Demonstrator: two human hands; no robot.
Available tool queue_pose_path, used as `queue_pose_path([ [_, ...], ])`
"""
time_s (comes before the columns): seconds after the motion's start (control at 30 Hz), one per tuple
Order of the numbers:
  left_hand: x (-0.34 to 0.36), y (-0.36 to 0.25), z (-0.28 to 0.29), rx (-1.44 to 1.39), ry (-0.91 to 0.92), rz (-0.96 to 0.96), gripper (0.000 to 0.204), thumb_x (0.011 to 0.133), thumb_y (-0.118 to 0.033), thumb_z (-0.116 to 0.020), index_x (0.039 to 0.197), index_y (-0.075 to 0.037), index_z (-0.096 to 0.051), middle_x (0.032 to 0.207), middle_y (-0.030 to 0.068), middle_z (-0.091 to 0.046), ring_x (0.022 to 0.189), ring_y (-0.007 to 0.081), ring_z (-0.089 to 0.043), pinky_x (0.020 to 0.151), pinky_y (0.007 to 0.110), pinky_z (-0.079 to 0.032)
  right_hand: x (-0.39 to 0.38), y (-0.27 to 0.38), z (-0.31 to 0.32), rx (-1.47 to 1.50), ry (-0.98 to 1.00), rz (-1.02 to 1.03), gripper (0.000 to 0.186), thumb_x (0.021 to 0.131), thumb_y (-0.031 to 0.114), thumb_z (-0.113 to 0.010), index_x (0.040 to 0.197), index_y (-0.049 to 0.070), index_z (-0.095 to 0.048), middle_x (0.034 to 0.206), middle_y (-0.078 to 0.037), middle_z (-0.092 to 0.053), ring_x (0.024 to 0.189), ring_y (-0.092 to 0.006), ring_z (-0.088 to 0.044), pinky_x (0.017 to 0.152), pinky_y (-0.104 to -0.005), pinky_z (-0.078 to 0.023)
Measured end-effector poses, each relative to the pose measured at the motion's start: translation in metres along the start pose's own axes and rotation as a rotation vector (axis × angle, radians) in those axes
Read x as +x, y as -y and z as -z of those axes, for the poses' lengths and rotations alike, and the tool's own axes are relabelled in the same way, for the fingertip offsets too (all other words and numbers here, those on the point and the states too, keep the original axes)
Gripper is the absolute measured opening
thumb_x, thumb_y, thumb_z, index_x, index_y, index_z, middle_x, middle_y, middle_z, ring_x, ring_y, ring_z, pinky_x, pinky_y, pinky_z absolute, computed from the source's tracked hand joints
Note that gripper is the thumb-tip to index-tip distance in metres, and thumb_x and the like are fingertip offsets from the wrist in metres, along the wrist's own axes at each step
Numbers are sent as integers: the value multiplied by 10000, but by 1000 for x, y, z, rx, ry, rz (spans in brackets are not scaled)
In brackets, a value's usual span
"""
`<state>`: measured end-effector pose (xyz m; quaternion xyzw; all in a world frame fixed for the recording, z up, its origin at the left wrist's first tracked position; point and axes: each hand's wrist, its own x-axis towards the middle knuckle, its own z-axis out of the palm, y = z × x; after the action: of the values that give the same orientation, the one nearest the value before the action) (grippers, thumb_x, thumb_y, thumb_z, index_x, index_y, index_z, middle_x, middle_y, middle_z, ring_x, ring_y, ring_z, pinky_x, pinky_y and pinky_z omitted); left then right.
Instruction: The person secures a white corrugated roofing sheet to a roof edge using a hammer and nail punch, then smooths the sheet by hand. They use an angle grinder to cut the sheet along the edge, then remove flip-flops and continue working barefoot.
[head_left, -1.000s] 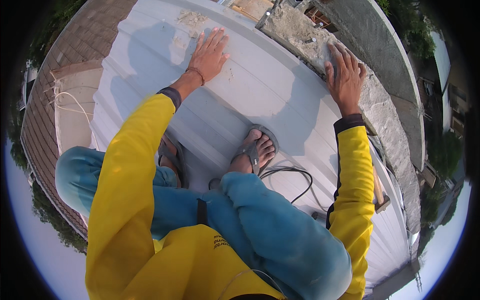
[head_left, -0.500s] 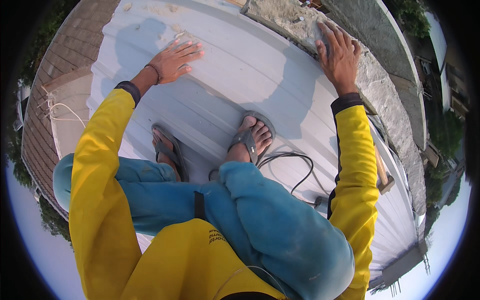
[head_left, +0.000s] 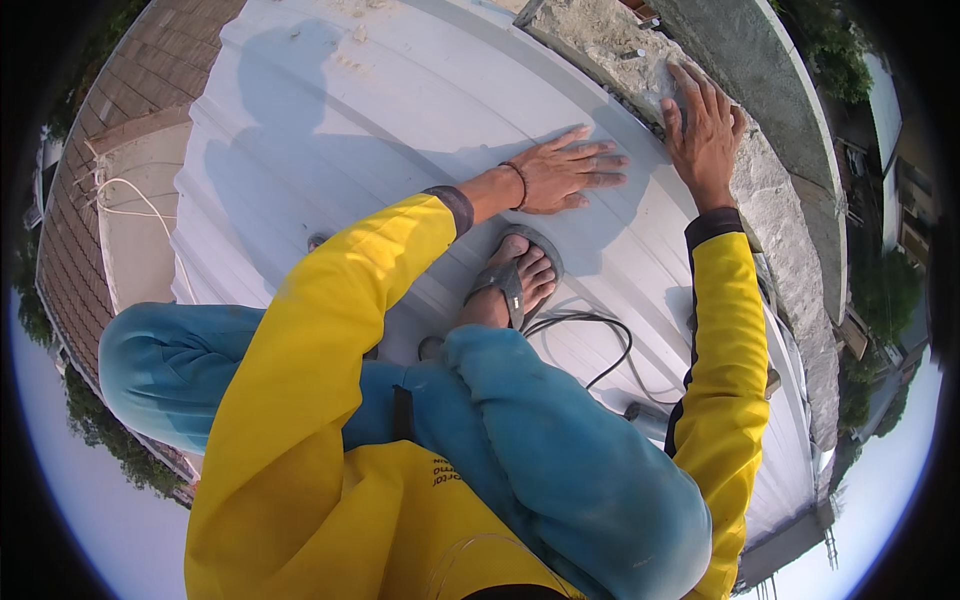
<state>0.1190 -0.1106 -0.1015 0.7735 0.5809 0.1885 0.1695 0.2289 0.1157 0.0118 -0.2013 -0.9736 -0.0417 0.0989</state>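
My left hand (head_left: 568,175) is spread palm down over the pale corrugated metal sheet (head_left: 420,95), just ahead of my sandalled right foot (head_left: 512,280). Its fingers point right and hold nothing. Whether the palm presses on the sheet or hovers just above it, I cannot tell. My right hand (head_left: 703,135) rests on the rough concrete ledge (head_left: 775,205) along the sheet's right edge, fingers apart and empty. My left foot is mostly hidden behind the left sleeve.
A black cable (head_left: 600,325) loops beside my right foot. A hammer's end (head_left: 773,383) shows past my right sleeve. Brown roof tiles (head_left: 140,70) lie at the left, near a white wire (head_left: 150,205). Bits of debris (head_left: 358,35) dot the sheet's far part. A curved concrete wall (head_left: 740,60) rises beyond the ledge.
My left hand has swept right across the sheet, from the far left to near my right hand. My right hand stays on the ledge, and the view has shifted slightly.
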Motion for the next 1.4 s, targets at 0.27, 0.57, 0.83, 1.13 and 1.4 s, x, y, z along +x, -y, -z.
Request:
queue_pose_path([
  [0.27, -165, 174, 134, 458, 25, 882, 665, 1052, -392, -480, 1611, -103, -266, 1691, 146, -214, 1572, 308, -173, 1288, 498, -128, -2, -2, -9, -82, -4, -23, 451, 1057, 440, -474, 1483, 296, -501, 1454, -6, -551, 1386, -225, -472, 1166, -555, -291],
  [0.57, -173, -71, 30, -306, 58, 226, 696, 954, -272, -629, 1588, -197, -354, 1680, 79, -269, 1557, 276, -239, 1280, 567, -144, -4, -8, -16, -130, -2, 1, 458, 1063, 471, -454, 1494, 324, -495, 1432, -3, -570, 1367, -208, -494, 1156, -543, -297],
  [0.83, -255, 4, 46, 67, 266, 778, 699, 1034, -492, -483, 1630, -208, -254, 1707, 76, -200, 1587, 307, -118, 1253, 639, -57, -4, -12, -19, -189, 29, 27, 443, 1058, 461, -466, 1462, 290, -523, 1402, -8, -582, 1358, -210, -506, 1138, -560, -322],
  [1.13, -266, -16, 91, 125, 143, 444, 694, 1021, -315, -562, 1600, -68, -268, 1690, 156, -198, 1577, 311, -146, 1291, 511, -111, -4, -11, -19, -145, 7, 22, 446, 1065, 479, -436, 1473, 317, -511, 1409, 9, -580, 1353, -210, -512, 1139, -589, -315],
  [1.4, -284, -22, 81, -53, 710, 3, 676, 1025, -468, -521, 1625, -309, -253, 1718, -59, -162, 1584, 183, -132, 1317, 478, -59, -3, -13, -22, -178, -2, 36, 446, 1062, 489, -439, 1477, 340, -507, 1420, 18, -580, 1354, -195, -517, 1150, -578, -314],
])
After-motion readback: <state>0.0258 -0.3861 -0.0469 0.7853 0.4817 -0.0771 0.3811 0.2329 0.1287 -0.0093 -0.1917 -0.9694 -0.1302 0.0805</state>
